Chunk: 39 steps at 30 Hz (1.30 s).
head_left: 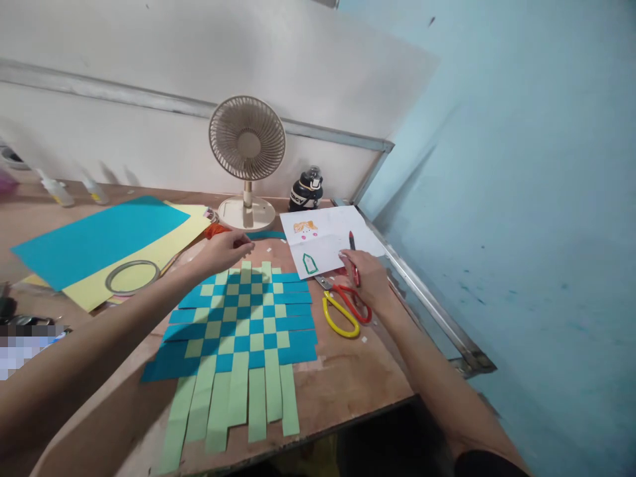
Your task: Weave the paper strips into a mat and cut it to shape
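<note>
My left hand (pixel 223 250) hovers over the far edge of a woven paper mat (pixel 243 324) of teal and pale green strips, with loose green ends hanging toward me. Its fingertips lie beside a narrow teal paper strip (pixel 265 235), and I cannot tell whether they grip it. My right hand (pixel 368 278) is shut on a red marker (pixel 353 260), its tip resting near a white paper sheet (pixel 342 248) with small drawings. Just left of that hand lie scissors (pixel 345 308) with red and yellow handles.
The plywood table (pixel 348 377) ends in a front edge near me, and a blue wall stands on the right. A desk fan (pixel 247 142), black bottle (pixel 307 190), teal sheet (pixel 94 242), yellow sheet (pixel 149 265) and tape roll (pixel 132 277) stand beyond the mat.
</note>
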Motion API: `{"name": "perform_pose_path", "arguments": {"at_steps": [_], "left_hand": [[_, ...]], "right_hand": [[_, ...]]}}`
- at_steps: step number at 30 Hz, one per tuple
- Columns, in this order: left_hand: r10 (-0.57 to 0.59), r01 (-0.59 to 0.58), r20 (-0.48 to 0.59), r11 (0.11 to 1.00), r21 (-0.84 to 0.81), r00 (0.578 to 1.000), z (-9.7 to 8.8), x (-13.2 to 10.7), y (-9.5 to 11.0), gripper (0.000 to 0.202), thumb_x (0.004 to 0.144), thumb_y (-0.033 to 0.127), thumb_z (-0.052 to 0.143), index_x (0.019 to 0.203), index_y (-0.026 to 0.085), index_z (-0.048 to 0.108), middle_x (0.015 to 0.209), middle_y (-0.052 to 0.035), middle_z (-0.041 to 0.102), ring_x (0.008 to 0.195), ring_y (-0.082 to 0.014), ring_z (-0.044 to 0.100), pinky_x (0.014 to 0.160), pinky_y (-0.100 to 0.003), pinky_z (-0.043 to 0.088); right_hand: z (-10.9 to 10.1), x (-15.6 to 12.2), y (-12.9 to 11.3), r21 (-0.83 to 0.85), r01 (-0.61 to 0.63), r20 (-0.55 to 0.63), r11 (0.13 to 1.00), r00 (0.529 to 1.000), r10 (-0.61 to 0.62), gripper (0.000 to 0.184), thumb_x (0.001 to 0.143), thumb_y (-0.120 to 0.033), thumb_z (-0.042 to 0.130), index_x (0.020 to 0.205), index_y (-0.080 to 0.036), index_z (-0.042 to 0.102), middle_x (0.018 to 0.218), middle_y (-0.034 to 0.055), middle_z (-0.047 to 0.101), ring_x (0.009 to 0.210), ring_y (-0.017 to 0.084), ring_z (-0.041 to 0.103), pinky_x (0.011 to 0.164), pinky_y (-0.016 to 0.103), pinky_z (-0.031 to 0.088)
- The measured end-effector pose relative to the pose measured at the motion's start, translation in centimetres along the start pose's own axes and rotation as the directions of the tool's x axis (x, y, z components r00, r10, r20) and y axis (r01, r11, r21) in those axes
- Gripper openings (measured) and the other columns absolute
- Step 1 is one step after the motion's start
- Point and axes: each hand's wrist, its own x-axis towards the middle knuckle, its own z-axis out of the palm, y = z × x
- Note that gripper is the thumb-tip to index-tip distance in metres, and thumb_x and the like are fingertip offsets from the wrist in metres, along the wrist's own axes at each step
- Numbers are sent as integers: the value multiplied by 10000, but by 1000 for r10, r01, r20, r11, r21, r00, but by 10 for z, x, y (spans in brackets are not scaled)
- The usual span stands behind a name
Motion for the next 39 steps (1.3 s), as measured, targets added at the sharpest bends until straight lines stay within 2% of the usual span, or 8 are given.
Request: {"name": "perform_pose_path", "arguments": {"at_steps": [6, 16, 18, 21, 26, 29, 34, 39], "left_hand": [[71, -79, 138, 996, 47, 988, -3, -73, 17, 380, 914, 543, 490, 931, 215, 681, 905, -47, 724, 815, -224, 653, 671, -313, 480], [239, -283, 255, 947, 151, 937, 11, -169, -11, 347, 1020, 420, 389, 1056, 206, 659, 1081, -86, 710, 976, -226, 671, 796, -341, 515], [318, -380, 262, 894, 236, 911, 12, -178, -21, 389, 1028, 454, 397, 1228, 207, 620, 1318, -122, 640, 1204, -276, 602, 963, -413, 482], [435, -535, 326, 767, 354, 839, 16, -183, -37, 695, 958, 651, 460, 1525, 259, 372, 1620, -120, 324, 1479, -346, 308, 1181, -532, 242], [460, -617, 425, 678, 399, 780, 29, -185, -51, 976, 848, 847, 371, 1606, 271, 157, 1668, -110, 154, 1528, -340, 169, 1220, -522, 27], [439, -617, 453, 681, 396, 776, 36, -187, -51, 963, 862, 845, 324, 1607, 262, 145, 1664, -112, 166, 1525, -336, 184, 1219, -517, 21], [373, -570, 467, 712, 411, 802, 44, -193, -44, 926, 894, 823, 256, 1601, 230, 185, 1653, -142, 185, 1526, -333, 183, 1213, -534, -12], [269, -453, 406, 755, 474, 873, 57, -200, -38, 908, 895, 827, 214, 1603, 259, 175, 1659, -125, 177, 1534, -316, 163, 1215, -533, -17]], "right_hand": [[12, -19, -26, -164, -127, 241, 978, 956, 164, 269, 962, -322, 455, 1073, -193, 663, 887, 98, 756, 801, 234, 681, 665, 284, 432], [24, -10, -17, -153, -156, 171, 976, 968, 182, 383, 987, -371, 400, 1211, -147, 615, 1027, 176, 750, 898, 298, 699, 726, 344, 453], [24, -13, -15, -139, -163, 121, 977, 976, 180, 412, 992, -399, 383, 1213, -148, 622, 1016, 178, 753, 886, 305, 704, 730, 360, 467], [22, -18, -21, -79, -185, 16, 979, 982, 187, 436, 1000, -454, 364, 1176, -165, 638, 984, 158, 758, 867, 295, 705, 726, 368, 492], [16, -25, -65, 97, -104, -90, 990, 990, 113, 403, 988, -471, 422, 1171, -200, 657, 1075, 129, 744, 962, 270, 694, 865, 415, 524], [17, -27, -97, 320, -177, -114, 931, 968, 223, 390, 961, -503, 490, 1109, -214, 705, 1111, 119, 731, 997, 265, 683, 925, 438, 517], [26, -30, -138, 547, -468, 131, 694, 866, 482, 395, 936, -551, 547, 1058, -224, 732, 957, 76, 753, 913, 239, 705, 831, 404, 555], [26, -20, -168, 582, -560, 345, 589, 826, 445, 336, 903, -522, 613, 1017, -237, 748, 892, 45, 755, 897, 223, 700, 851, 384, 541]]}}
